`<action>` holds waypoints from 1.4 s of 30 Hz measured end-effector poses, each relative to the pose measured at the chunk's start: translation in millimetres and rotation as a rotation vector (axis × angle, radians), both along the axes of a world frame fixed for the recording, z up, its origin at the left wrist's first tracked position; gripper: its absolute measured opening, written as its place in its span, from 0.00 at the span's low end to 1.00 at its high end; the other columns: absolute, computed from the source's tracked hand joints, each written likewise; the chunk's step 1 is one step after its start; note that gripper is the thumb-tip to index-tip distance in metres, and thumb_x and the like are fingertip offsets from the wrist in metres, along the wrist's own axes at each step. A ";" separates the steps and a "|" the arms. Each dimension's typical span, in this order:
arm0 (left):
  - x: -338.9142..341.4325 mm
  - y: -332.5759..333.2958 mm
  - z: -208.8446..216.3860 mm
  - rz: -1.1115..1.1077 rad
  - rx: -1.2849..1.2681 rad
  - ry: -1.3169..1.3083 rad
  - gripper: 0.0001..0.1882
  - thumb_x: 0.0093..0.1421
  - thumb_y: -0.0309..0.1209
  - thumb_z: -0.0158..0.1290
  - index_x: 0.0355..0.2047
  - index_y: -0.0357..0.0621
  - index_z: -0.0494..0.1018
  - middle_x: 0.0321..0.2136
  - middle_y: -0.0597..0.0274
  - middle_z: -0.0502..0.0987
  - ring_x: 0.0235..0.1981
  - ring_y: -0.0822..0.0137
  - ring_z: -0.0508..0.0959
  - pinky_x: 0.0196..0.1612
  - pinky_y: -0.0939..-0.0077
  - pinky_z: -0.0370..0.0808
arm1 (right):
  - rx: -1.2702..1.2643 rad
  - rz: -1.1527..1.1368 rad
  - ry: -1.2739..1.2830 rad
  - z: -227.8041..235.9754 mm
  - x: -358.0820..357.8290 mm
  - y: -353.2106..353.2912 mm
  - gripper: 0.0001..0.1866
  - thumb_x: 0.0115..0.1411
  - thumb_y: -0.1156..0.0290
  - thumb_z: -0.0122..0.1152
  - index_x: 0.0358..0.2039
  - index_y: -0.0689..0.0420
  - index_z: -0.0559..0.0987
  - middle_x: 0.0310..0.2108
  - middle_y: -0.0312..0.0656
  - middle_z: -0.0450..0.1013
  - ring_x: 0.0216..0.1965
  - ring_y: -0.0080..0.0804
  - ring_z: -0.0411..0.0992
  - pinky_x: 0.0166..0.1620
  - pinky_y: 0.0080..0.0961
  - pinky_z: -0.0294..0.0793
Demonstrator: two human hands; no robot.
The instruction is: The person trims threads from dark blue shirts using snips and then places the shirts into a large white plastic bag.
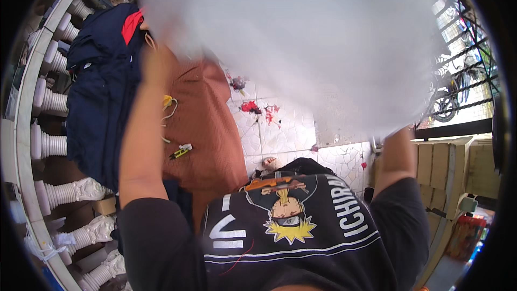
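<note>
Pale, motion-blurred sheet (323, 37) raised across the upper view, spanning both lifted arms. Left hand (164, 46) at its left edge, smeared; finger closure cannot be told. Right forearm (399, 153) up at the lower right edge; right hand hidden behind the sheet, grip unreadable. To the left: navy garment (99, 97) beside rust-brown cloth (207, 124), yellow-green handled tool (181, 152) on the latter. Red scraps (250, 107) on tiled floor (280, 137).

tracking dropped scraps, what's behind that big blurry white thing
Past the lower edge of the blurred white thing, pale floor tiles and red scraps show. What lies directly behind it is covered, and the right hand is hidden too.
</note>
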State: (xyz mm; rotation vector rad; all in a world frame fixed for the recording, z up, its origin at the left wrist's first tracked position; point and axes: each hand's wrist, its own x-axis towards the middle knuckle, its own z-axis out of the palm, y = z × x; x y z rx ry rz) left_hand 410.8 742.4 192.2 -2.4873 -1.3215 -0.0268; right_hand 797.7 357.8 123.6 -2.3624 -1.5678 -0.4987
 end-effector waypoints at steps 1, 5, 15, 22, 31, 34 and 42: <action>-22.4 -17.8 -85.3 -0.111 -0.178 0.029 0.16 0.56 0.33 0.49 0.43 0.41 0.72 0.38 0.44 0.76 0.40 0.53 0.78 0.39 0.60 0.75 | -0.603 -0.036 0.201 -38.3 -14.1 -5.3 0.24 0.49 0.65 0.61 0.49 0.50 0.73 0.43 0.41 0.73 0.48 0.35 0.68 0.52 0.30 0.67; -60.2 -27.6 -172.8 0.259 -0.790 -0.368 0.18 0.51 0.37 0.53 0.37 0.37 0.77 0.34 0.39 0.77 0.42 0.50 0.78 0.45 0.57 0.72 | -0.955 -0.084 0.540 -86.9 -3.5 -24.7 0.21 0.48 0.64 0.62 0.45 0.49 0.76 0.41 0.39 0.74 0.46 0.34 0.70 0.50 0.30 0.69; 111.8 -173.4 -57.2 -0.725 -0.630 -0.641 0.53 0.39 0.50 0.68 0.61 0.43 0.53 0.61 0.48 0.52 0.64 0.50 0.50 0.60 0.55 0.53 | -0.188 0.376 -0.069 2.0 -26.9 65.0 0.10 0.51 0.62 0.59 0.34 0.48 0.81 0.36 0.36 0.76 0.39 0.34 0.73 0.44 0.34 0.71; 154.8 -87.5 -55.8 -0.463 -1.346 -0.365 0.21 0.49 0.36 0.63 0.42 0.42 0.76 0.36 0.63 0.78 0.37 0.73 0.75 0.43 0.79 0.70 | -0.673 0.400 0.305 79.3 -53.3 65.3 0.15 0.55 0.54 0.56 0.23 0.53 0.78 0.24 0.42 0.73 0.30 0.41 0.72 0.40 0.40 0.68; 235.6 -43.3 11.0 -0.288 -0.707 -0.726 0.15 0.59 0.34 0.45 0.39 0.37 0.75 0.33 0.53 0.80 0.33 0.59 0.79 0.38 0.64 0.75 | -0.558 0.020 -0.177 -4.7 66.0 -1.7 0.14 0.42 0.66 0.67 0.32 0.53 0.80 0.56 0.45 0.64 0.63 0.37 0.54 0.67 0.46 0.33; 246.8 -78.7 14.7 0.030 -1.445 -1.062 0.17 0.62 0.33 0.40 0.42 0.34 0.72 0.33 0.49 0.79 0.33 0.57 0.79 0.38 0.61 0.76 | 0.181 -0.034 0.424 11.7 25.3 39.8 0.35 0.46 0.57 0.66 0.54 0.55 0.69 0.62 0.58 0.51 0.67 0.48 0.41 0.62 0.62 0.37; 214.2 -93.7 84.9 -0.216 -2.064 -1.123 0.14 0.63 0.38 0.45 0.40 0.39 0.70 0.26 0.57 0.77 0.22 0.66 0.77 0.29 0.69 0.78 | -0.259 -0.821 0.391 -141.0 21.7 56.8 0.47 0.46 0.45 0.63 0.62 0.55 0.58 0.66 0.53 0.45 0.67 0.61 0.33 0.58 0.73 0.35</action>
